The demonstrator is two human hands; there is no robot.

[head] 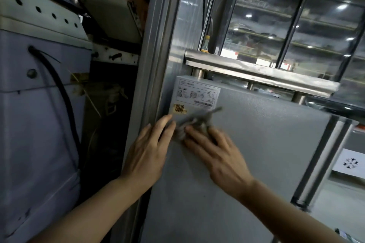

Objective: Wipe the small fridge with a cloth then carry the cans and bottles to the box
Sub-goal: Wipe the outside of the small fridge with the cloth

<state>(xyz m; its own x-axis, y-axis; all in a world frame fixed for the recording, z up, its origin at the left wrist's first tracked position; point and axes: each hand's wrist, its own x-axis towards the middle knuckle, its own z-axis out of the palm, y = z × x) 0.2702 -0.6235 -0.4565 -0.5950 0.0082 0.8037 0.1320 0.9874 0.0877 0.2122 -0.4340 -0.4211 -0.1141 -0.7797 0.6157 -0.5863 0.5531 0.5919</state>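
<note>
The small fridge shows me a flat grey side panel, with a white label and a yellow sticker near its top left corner. A crumpled grey cloth, blurred by motion, lies against the panel just below the label. My right hand presses on the cloth with straight fingers. My left hand lies flat on the panel's left edge, its fingertips touching the cloth. No cans, bottles for carrying or box are in sight.
A steel shelf juts out just above the fridge, with a yellow-capped bottle behind it. A glass-fronted display case rises behind. A grey metal post borders the fridge on the left, beside a pale blue machine with a black cable.
</note>
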